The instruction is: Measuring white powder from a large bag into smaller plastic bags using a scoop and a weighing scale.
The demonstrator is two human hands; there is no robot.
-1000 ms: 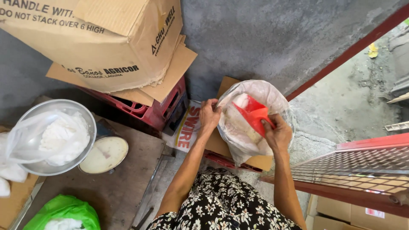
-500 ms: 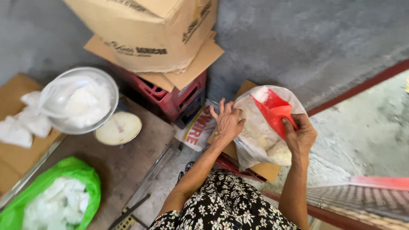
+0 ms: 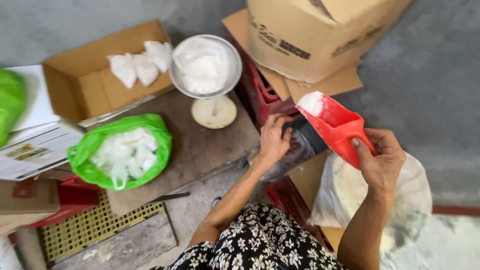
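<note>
My right hand (image 3: 382,162) grips the handle of a red plastic scoop (image 3: 337,127), raised and tilted, with a lump of white grainy stuff (image 3: 311,102) at its front lip. The lip hangs just above a small clear plastic bag (image 3: 300,145), and my left hand (image 3: 274,139) holds that bag at its mouth beside a red crate (image 3: 257,95). Below my right forearm lies a big white sack (image 3: 345,195), open, resting on flattened cardboard.
A metal bowl lined with a filled plastic bag (image 3: 205,65) sits on a scale with a round dial (image 3: 215,112). On the brown board are a green bag of small white packets (image 3: 122,152) and an open cardboard box (image 3: 80,85) holding more. Large cartons (image 3: 320,35) are stacked behind.
My right hand lifted the red scoop, now loaded, out of the white sack. My left hand left the sack's rim and took the small clear bag. The view swung left.
</note>
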